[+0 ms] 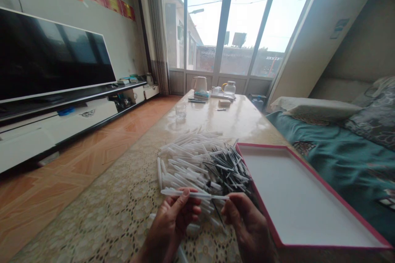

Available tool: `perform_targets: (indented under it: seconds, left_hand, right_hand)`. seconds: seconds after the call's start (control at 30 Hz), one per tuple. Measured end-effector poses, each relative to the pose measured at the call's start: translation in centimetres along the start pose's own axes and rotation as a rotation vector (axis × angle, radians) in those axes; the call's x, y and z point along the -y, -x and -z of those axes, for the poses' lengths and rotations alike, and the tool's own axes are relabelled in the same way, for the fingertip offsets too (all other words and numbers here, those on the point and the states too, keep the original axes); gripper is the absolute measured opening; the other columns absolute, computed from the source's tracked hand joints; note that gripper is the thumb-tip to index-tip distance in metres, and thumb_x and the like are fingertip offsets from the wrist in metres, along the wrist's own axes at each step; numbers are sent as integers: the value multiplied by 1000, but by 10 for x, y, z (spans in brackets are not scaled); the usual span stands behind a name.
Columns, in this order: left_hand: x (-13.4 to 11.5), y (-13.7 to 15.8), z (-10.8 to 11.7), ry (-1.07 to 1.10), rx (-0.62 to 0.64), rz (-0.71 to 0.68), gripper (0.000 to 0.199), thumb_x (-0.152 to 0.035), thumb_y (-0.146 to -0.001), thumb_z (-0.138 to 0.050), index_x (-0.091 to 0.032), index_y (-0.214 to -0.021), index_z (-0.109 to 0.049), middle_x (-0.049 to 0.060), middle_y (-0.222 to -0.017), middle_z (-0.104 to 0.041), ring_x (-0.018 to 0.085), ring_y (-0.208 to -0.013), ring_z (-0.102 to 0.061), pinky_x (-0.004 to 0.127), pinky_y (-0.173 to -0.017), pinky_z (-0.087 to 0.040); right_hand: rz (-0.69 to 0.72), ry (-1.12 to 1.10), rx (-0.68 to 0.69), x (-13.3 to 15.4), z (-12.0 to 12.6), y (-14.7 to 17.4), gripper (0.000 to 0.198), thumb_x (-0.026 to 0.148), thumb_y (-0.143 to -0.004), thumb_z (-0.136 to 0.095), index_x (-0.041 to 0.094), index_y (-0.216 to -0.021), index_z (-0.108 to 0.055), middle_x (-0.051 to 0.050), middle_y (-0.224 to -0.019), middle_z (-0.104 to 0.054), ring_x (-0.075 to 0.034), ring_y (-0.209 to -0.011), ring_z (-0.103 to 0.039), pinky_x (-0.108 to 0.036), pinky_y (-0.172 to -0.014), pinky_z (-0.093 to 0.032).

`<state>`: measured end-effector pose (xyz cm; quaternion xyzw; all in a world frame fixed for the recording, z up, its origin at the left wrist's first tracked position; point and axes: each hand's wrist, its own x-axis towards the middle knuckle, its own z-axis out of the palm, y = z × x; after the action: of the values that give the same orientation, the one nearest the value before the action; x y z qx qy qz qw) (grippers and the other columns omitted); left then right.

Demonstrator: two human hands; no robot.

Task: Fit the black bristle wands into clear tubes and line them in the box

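Observation:
My left hand (175,218) pinches a white pen barrel (173,192) between thumb and fingers, its tapered end pointing left. At the barrel's right end, my right hand (248,224) grips a thin pale pen refill (219,197) by its tip. The two pieces are in line and meet between my hands; how far one sits inside the other I cannot tell. Just beyond them lies a loose heap of white pen barrels (182,168). Against its right side is a pile of thin dark refills (230,168), with small black pieces (212,185) near its lower edge.
A shallow white tray with a pink rim (327,185) sits on the right of the patterned table (114,205). Farther back stand a drinking glass (180,111), a small box (224,102), a glass jug (229,88) and a pale pitcher (200,84). A teal-covered seat (321,139) borders the right side.

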<state>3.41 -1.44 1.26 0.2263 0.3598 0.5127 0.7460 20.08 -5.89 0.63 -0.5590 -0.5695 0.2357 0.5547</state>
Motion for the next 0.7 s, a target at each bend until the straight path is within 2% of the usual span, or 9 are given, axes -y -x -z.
perform_targets:
  seconds: [0.13,0.2,0.27,0.37,0.5,0.7]
  left_hand:
    - [4,1,1,8,92,48,11,-21,-76,-72,-11,-80,-72,5,-64,-72,12,-53,-65,19,-51,-52]
    - [2,2,0,43,70,84,8,-17,-80,-67,-10,-79,-72,6,-63,-72,11,-52,-65,18,-50,-52]
    - [-2,3,-2,106,-7,122,15,-11,-85,-59,-10,-77,-72,6,-62,-72,10,-51,-65,16,-49,-52]
    - [-7,3,-5,181,-98,136,27,-7,-90,-47,-9,-76,-71,7,-62,-72,9,-50,-66,15,-48,-52]
    - [-9,1,-5,193,-113,107,27,-7,-90,-46,-8,-81,-71,10,-68,-75,11,-54,-68,18,-51,-55]
    - [-10,1,-4,146,-111,85,24,-7,-89,-47,-9,-84,-71,10,-72,-75,13,-59,-70,19,-56,-56]
  right_hand:
    - [280,203,105,-4,-3,1,13,23,-91,-48,22,-89,-61,0,-71,-64,-13,-64,-62,-19,-60,-48]
    - [339,296,126,-8,2,-3,14,19,-90,-48,22,-96,-60,-1,-78,-66,-14,-67,-63,-21,-62,-49]
    - [305,403,38,-13,11,-9,15,20,-90,-46,21,-98,-58,-3,-83,-66,-16,-69,-63,-23,-63,-49]
    - [224,633,-87,-23,27,-17,15,19,-88,-44,20,-91,-58,-6,-83,-64,-20,-74,-61,-30,-66,-47]
    - [175,934,7,-28,36,-19,11,14,-78,-51,23,-74,-57,-4,-74,-60,-25,-72,-56,-37,-66,-39]
    - [125,886,191,-22,28,-19,18,6,-77,-52,23,-76,-58,-3,-78,-59,-23,-77,-53,-34,-70,-37]
